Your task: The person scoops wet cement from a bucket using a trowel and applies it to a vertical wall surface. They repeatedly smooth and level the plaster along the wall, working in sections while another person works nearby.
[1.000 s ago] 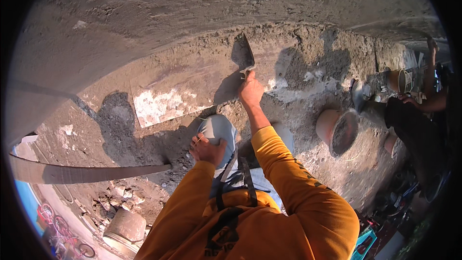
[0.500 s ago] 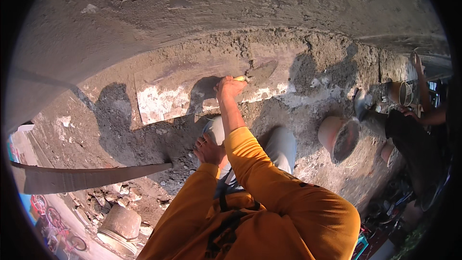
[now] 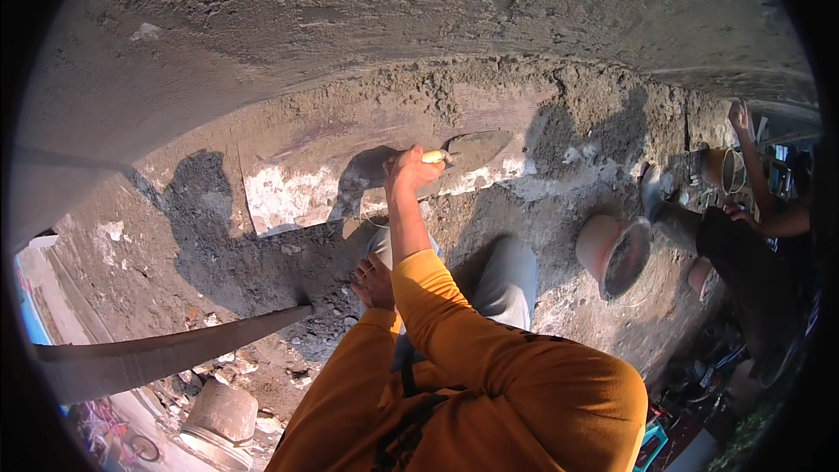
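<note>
My right hand point(image 3: 411, 170) grips the yellow handle of a pointed trowel point(image 3: 474, 149), whose grey blade lies flat over a mortar-smeared board with white patches point(image 3: 284, 190), below the rough plastered surface point(image 3: 419, 9). My left hand point(image 3: 374, 283) rests on my knee with its fingers apart, partly hidden behind my right forearm and sleeve.
A long plank point(image 3: 166, 343) slants in from the left, above an upturned bucket point(image 3: 218, 411) and rubble. A dusty bucket point(image 3: 601, 245) stands to my right. A co-worker in dark clothing point(image 3: 752, 284) is at the right edge, arm raised near another bucket point(image 3: 714, 166).
My right hand has moved down and left, turning the trowel blade from pointing upward to pointing right along the board. My left hand stays on my knee. The co-worker's raised arm has shifted.
</note>
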Demonstrator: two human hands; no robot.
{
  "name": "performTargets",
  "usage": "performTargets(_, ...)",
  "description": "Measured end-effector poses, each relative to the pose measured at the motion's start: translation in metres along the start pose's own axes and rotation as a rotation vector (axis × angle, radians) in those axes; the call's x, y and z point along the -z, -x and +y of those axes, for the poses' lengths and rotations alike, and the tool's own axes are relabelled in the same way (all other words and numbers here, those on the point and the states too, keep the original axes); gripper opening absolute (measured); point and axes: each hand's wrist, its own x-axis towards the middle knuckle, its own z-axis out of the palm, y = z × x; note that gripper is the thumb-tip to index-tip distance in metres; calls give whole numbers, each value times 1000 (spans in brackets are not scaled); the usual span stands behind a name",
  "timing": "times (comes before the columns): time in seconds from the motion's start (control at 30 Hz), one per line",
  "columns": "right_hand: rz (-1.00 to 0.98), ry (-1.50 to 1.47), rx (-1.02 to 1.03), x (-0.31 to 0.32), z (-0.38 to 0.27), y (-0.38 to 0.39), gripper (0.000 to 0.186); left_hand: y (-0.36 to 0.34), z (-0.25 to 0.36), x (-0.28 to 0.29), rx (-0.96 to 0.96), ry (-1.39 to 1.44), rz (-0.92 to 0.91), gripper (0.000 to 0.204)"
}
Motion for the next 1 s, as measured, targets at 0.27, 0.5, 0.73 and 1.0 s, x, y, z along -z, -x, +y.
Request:
performTargets(0.27,-80,-105,-278,-45,-46,8,36,10,12,14,1,67,16,90)
performTargets(0.5,-164,-306,-530,-150,-77,26,26,21,20,24,-21,137,57,107)
performTargets(0.73,-370,-441,-534,-106,-98,52,19,14,4,1,-14,143,82,102)
performTargets(1.0,-640,-502,-458,14,-123,17,13,17,31,47,74,6,56,66)
